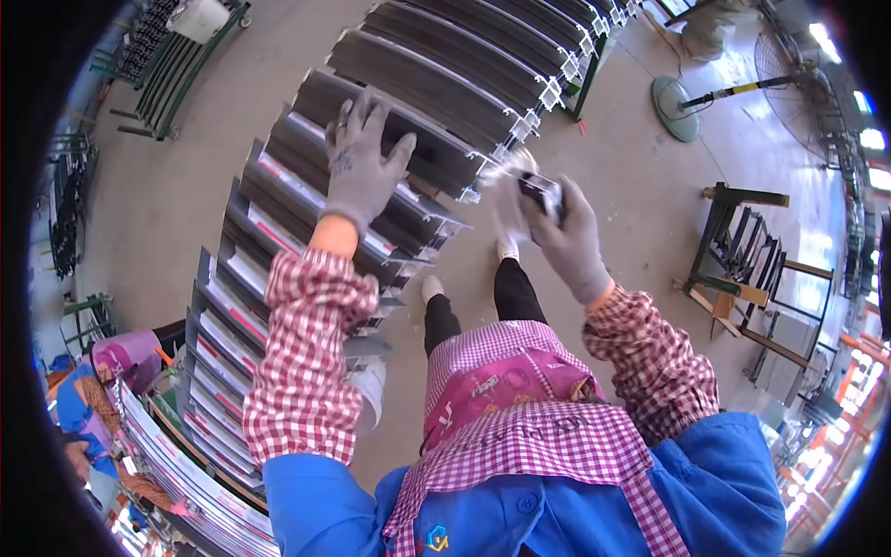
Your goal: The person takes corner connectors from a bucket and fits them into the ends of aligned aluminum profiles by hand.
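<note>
My left hand, in a grey work glove, lies with spread fingers on the top of a dark metal profile in a long row of such profiles. In my gloved right hand is a small dark block-like object, with a pale, motion-smeared part around its left side. It is close to the silvery cut end of the profile under my left hand. The blur hides the object's exact kind and whether it touches the profile. Profiles nearer me carry white film with red marks.
A fan on a round green base stands at the right. Below it is a green rack with dark pieces. A green cart is at upper left, and a white bucket beside the row. Another person is at lower left.
</note>
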Demonstrator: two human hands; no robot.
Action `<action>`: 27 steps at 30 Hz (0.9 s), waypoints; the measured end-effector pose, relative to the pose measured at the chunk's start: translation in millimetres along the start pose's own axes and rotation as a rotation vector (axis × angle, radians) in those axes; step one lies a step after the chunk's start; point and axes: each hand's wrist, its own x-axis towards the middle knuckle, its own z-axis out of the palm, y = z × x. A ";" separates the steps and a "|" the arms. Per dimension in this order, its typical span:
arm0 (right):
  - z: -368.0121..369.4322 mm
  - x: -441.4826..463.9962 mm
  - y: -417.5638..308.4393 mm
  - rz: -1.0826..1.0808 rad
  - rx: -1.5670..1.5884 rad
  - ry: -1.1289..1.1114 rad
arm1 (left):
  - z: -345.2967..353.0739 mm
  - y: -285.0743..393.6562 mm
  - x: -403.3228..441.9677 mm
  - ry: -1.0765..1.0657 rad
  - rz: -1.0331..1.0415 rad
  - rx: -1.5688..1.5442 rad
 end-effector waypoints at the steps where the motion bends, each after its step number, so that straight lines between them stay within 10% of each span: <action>1: 7.1 11.5 -17.6 -0.158 -0.168 -0.003 | 11.6 -0.1 14.9 -0.010 -0.019 0.020; 7: 31.7 40.9 51.8 -0.473 -0.441 -0.048 | 42.0 -9.1 49.5 -0.259 -0.023 0.234; 11: -25.7 24.6 99.1 -0.195 -0.487 -0.109 | 29.5 -16.0 52.4 -0.234 0.004 0.163; 18: -10.1 118.9 26.7 -0.531 -0.337 -0.011 | 79.5 22.0 137.8 -0.098 0.062 0.231; 25: -32.2 101.9 52.5 -0.143 -0.303 -0.055 | 83.9 21.1 135.3 -0.268 -0.009 0.248; 27: -21.9 104.0 37.4 -0.353 -0.295 -0.042 | 89.1 15.6 128.4 -0.233 0.017 0.215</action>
